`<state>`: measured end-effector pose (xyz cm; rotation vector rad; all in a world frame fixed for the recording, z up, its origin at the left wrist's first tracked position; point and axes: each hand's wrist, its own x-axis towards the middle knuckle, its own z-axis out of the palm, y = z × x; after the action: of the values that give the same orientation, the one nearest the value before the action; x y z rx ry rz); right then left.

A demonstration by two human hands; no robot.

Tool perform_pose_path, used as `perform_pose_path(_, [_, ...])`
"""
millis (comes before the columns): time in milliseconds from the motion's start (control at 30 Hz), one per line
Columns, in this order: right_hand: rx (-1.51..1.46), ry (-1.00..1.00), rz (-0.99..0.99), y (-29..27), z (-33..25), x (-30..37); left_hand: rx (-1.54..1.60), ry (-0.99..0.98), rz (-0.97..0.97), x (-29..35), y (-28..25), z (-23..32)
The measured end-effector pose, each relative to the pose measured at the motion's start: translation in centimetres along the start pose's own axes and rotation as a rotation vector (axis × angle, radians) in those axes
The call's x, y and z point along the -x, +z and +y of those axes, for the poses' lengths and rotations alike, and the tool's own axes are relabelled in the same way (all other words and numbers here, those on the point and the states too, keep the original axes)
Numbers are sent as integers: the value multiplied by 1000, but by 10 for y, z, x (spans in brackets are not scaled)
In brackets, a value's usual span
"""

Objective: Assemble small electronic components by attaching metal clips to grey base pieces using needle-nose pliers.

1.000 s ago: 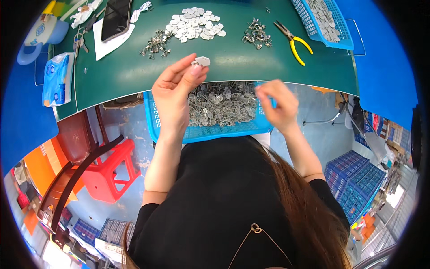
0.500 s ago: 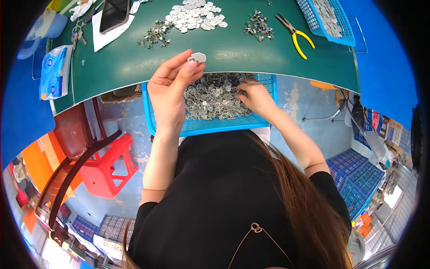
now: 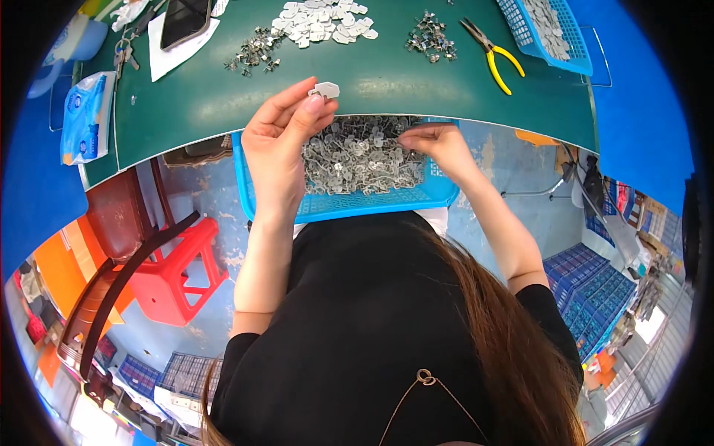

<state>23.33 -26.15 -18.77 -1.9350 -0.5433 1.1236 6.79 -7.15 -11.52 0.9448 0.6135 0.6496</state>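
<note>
Between the thumb and fingers of my left hand (image 3: 279, 137) is a small flat white piece (image 3: 326, 91), held up over the table's near edge. My right hand (image 3: 437, 145) is at the right side of a blue plastic basket (image 3: 349, 209), its thumb and fingers pinched together over the contents. Whatever is in that pinch is too small to make out. A heap of small grey-white and metal parts (image 3: 357, 165) fills the basket, which sits at my lap, partly under the table edge.
On the green table (image 3: 349, 82) lie a pile of white pieces (image 3: 320, 22), two heaps of small metal clips (image 3: 254, 52) (image 3: 431, 36), and yellow-handled pliers (image 3: 494, 59). A second blue basket (image 3: 526, 33), a phone (image 3: 185, 21) and a tissue pack (image 3: 87, 119) are there too. A red stool (image 3: 175, 290) stands lower left.
My right hand has shifted right within the basket, and its fingers, curled before, now reach out straighter in a pinch. My left hand still holds the white piece in nearly the same place.
</note>
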Motion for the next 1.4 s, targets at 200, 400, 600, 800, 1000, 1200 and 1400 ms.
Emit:
perform_pose_path(200, [-628,221,-184,-10,-5,4,5,1,-1,1,0,0])
perform_pose_path(400, [-825,250,-255,2,-56,43,-22,-41,-21,4,5,1])
perform_pose_path(600, [-941,-61,-324,0,-94,55,30,-69,-98,17,21,-1])
perform_pose_path(800, [-823,-312,-150,15,-107,55,-13,-51,-93,21,27,1])
perform_pose_path(1000, [-863,-252,-84,20,-114,50,-37,89,-100,30,34,-7])
perform_pose_path(1200, [-915,-201,-112,26,-114,44,-176,277,-151,29,33,-14])
perform_pose_path(1400, [-942,-192,-82,29,-117,42,-289,350,-153,26,32,-13])
